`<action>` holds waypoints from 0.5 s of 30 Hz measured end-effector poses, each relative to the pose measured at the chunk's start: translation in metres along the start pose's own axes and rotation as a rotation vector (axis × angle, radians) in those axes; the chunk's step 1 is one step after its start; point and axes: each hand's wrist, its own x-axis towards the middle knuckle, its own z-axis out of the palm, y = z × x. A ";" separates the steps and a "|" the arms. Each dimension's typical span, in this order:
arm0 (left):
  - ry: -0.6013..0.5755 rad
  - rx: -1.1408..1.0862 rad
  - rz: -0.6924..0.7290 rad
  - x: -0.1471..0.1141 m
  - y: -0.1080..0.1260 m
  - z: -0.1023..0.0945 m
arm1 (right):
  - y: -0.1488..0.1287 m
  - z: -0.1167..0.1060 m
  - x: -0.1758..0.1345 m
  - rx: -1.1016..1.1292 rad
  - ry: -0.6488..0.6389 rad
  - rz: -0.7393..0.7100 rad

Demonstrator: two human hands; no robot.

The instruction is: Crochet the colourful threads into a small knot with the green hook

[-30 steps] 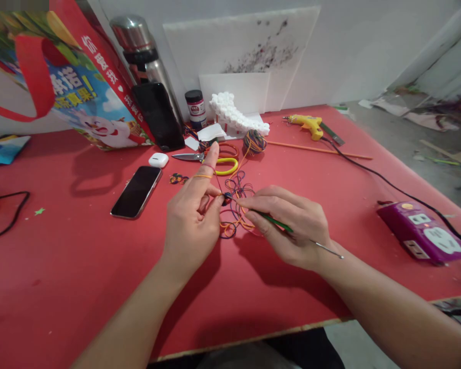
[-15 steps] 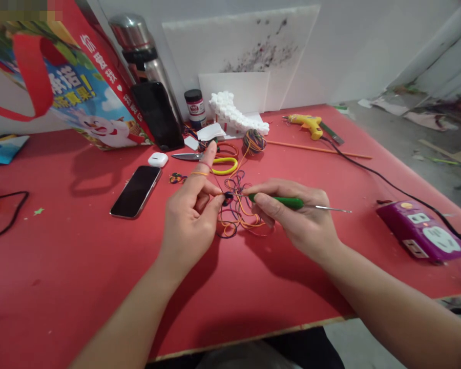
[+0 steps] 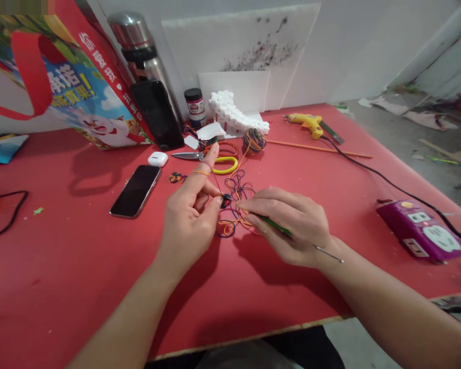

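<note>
Between thumb and fingers, my left hand pinches a small dark crochet piece. Its index finger points up, with red and orange yarn wrapped round it. My right hand is closed on a crochet hook with a green handle. One metal end of the hook reaches the crochet piece; the other sticks out past the back of the hand. Loose loops of purple and orange yarn lie on the table under both hands and lead to a multicoloured yarn ball.
Behind my left hand lie scissors with yellow and orange handles. A phone and a white earbud case are at the left. A yellow glue gun, an orange stick and a purple power socket are at the right.
My right hand has rolled over, its fingers now covering more of the green handle, and the hook's rear end has dipped. My left hand holds nearly the same place.
</note>
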 end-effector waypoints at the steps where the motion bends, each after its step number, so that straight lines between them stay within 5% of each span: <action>1: -0.002 0.056 0.050 -0.001 0.000 0.000 | -0.001 -0.001 0.001 0.035 0.009 0.030; 7: -0.002 0.195 0.190 -0.004 0.000 -0.002 | -0.002 -0.004 0.005 0.323 0.087 0.356; 15: 0.023 -0.251 -0.086 0.004 0.001 -0.001 | -0.001 0.004 0.006 0.835 0.216 0.777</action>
